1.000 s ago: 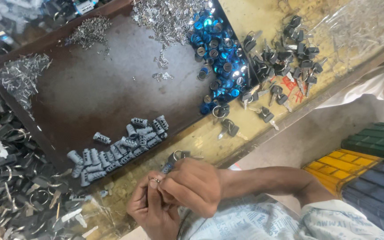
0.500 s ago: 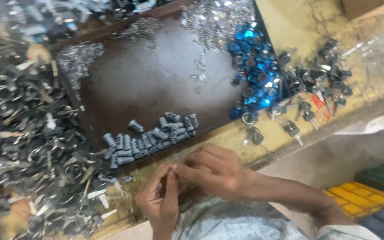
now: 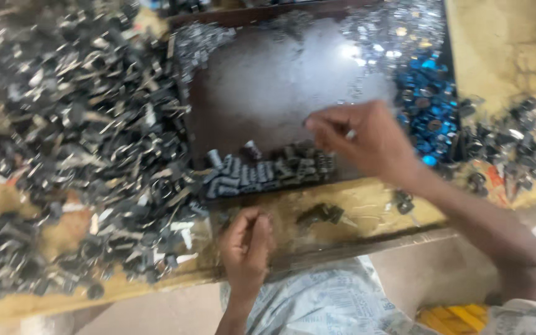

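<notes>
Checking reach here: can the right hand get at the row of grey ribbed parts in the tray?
Probably yes: the right hand hovers just above the grey ribbed parts, nothing between them.

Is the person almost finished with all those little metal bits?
Not nearly. Done: a short row of grey pieces lies in the dark tray. In hand: the right hand reaches over it, the left hand pinches something small. Left: a big heap of metal parts and blue pieces.

1. The middle of the dark brown metal tray (image 3: 262,93) lies bare, open to a reaching hand.
2. A row of grey ribbed cylinders (image 3: 268,170) blocks its near edge.
3. Shiny blue caps (image 3: 432,108) crowd its right edge.
4. A heap of black metal clips (image 3: 75,142) covers the bench to its left.
</notes>
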